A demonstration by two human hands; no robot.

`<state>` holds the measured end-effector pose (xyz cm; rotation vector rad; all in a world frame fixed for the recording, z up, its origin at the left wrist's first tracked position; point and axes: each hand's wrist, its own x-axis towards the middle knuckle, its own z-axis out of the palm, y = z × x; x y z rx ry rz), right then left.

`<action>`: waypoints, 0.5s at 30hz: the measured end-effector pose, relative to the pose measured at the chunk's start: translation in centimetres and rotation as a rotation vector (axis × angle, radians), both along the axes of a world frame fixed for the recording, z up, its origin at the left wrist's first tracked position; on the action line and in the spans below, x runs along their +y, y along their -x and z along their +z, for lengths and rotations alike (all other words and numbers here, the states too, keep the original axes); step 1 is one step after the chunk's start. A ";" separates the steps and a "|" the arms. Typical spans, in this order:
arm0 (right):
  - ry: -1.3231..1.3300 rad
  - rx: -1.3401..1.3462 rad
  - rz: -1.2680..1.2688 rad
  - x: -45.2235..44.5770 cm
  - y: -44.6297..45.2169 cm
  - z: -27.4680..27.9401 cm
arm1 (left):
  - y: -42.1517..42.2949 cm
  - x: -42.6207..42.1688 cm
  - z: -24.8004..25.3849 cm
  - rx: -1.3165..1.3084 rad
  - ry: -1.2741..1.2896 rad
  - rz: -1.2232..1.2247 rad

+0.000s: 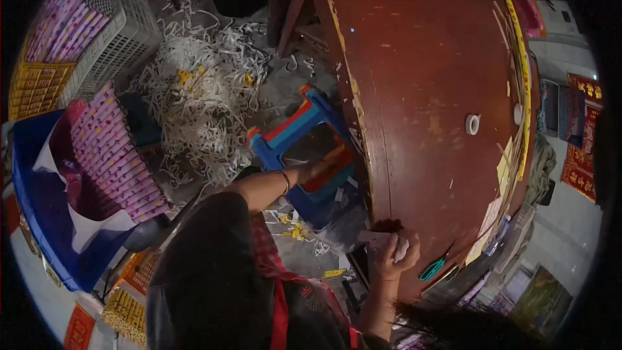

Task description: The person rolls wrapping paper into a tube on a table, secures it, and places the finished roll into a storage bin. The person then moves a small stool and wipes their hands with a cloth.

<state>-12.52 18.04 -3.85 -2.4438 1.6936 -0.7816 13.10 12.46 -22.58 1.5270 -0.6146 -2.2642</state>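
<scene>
My left hand point(329, 163) reaches out over stacked plastic stools point(275, 149), blue with red below, beside the table. Motion smears its fingers, so their state cannot be told. My right hand point(398, 256) is at the near edge of the brown wooden table point(427, 91). Its fingers are closed around a pale, crumpled piece point(377, 238), paper or cloth. Close by on the tabletop are green-handled scissors point(433, 268). A small white roll of tape point(473, 124) stands farther up the table.
A heap of shredded strips point(207, 84) covers the floor ahead. On the left, a blue bin point(39, 201) holds pink patterned rolls point(116, 155), behind it a white crate point(123, 39) and yellow crate point(42, 84). A yellow measuring tape point(523, 78) runs along the table's far edge.
</scene>
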 end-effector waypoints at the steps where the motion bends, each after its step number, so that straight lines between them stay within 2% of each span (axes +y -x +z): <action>1: -0.067 -0.026 0.078 -0.9 -1.0 1.7 | 0.6 0.0 -1.0 -0.010 0.023 0.023; 2: -0.132 -0.053 0.155 -1.5 -1.7 2.6 | 1.6 -1.0 -2.0 -0.019 0.047 0.046; 3: -0.007 0.049 0.085 -0.9 -1.7 2.4 | 1.6 -1.0 -3.0 -0.029 0.073 0.067; 4: -0.012 0.055 0.080 -0.7 -1.7 2.4 | 0.3 -0.6 -4.4 -0.038 0.103 0.086; 6: -0.114 -0.185 0.042 -0.6 -1.9 2.7 | -0.7 -1.1 -6.7 -0.062 0.169 0.122; 7: -0.256 -0.184 -0.082 -0.3 -2.0 3.6 | -0.2 -3.6 -7.9 -0.074 0.200 0.139; 8: -0.261 -0.181 -0.087 -1.0 -2.1 3.5 | -0.5 -3.9 -8.9 -0.085 0.228 0.159; 10: 0.307 0.594 0.293 -2.2 -1.8 3.4 | -1.3 -5.4 -11.2 -0.104 0.268 0.199; 11: 0.288 0.597 0.291 -1.8 -1.5 3.6 | -1.4 -5.5 -11.8 -0.115 0.286 0.215; 13: 0.093 0.881 0.152 -0.4 -0.7 4.6 | -2.3 -6.9 -13.0 -0.139 0.335 0.255; 15: 0.113 0.785 0.108 1.0 1.6 2.9 | -4.4 -7.3 -13.8 -0.161 0.398 0.308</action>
